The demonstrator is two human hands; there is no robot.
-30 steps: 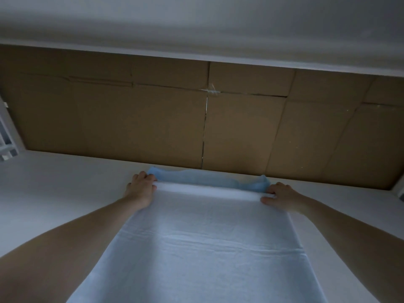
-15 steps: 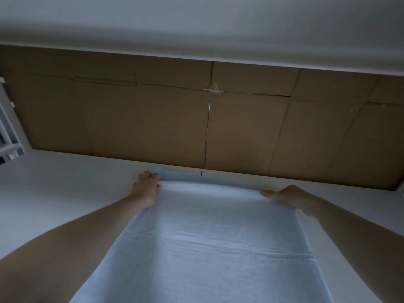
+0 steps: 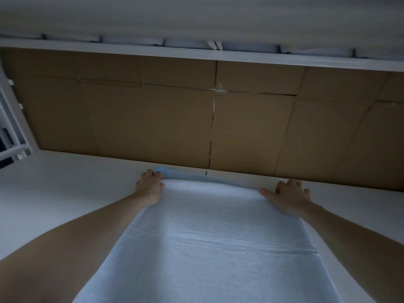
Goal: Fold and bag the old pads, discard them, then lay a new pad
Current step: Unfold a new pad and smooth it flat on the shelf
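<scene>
The left hand point(image 3: 150, 187) is seen at the far left corner of a pale pad point(image 3: 209, 237), its fingers curled over the pad's edge in a pinching grip. The right hand point(image 3: 288, 196) lies flat on the far right corner, fingers spread and pressing down, nothing being held in it.

The pad is spread over a white mattress point(image 3: 65, 182) and runs from the near edge of the view out to the hands. A blue backing point(image 3: 175, 172) is shown curling up along the far edge, just short of a brown cardboard panel point(image 3: 153, 119) standing behind the mattress. Faint fold creases are visible across the pad's middle.

The pad is judged thin, light and limp, likely to wrinkle or slide on the sheet, and best taken by its corners or edges and smoothed flat. The plastic-looking backing may be slippery.

No bag, bin or other container is in view. A white rail point(image 3: 196, 53) is seen above the cardboard.
</scene>
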